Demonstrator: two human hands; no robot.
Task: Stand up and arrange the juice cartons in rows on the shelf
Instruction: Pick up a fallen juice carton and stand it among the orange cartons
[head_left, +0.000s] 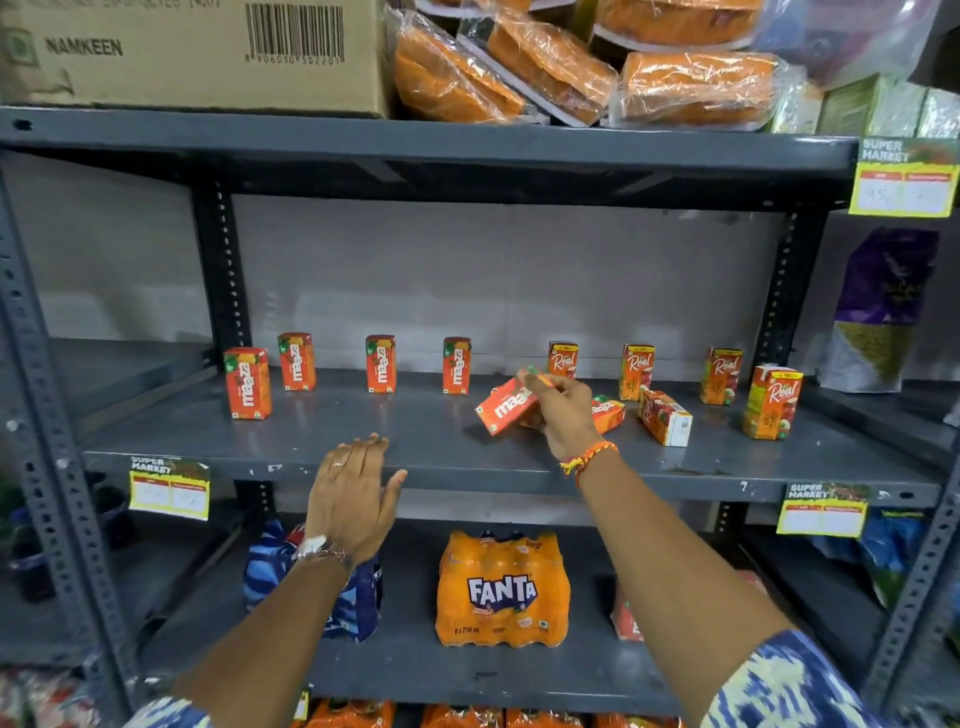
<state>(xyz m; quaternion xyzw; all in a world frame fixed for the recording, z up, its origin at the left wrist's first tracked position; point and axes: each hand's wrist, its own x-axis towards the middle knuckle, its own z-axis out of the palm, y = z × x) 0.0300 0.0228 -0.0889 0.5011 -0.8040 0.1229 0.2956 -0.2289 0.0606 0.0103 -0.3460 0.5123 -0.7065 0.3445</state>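
My right-hand fingers (540, 387) grasp a tilted Maaza carton (506, 406) above the shelf (363, 441); my left-hand fingers (363, 452) hover released, empty.

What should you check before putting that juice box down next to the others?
1. Grip: the right hand holds a Maaza carton off the shelf, tilted. Ok.
2. Landing spot: bare shelf lies in front of the standing Maaza cartons. Ok.
3. Left hand is open at the shelf's front edge, holding nothing, free to help. Ok.
4. Fallen ones: a Real carton lies on its side, and another carton lies partly behind the right hand. Not ok.
5. Rows: the standing Real cartons are spaced out and uneven. Not ok.
6. Whether the held carton is dented: cannot tell.
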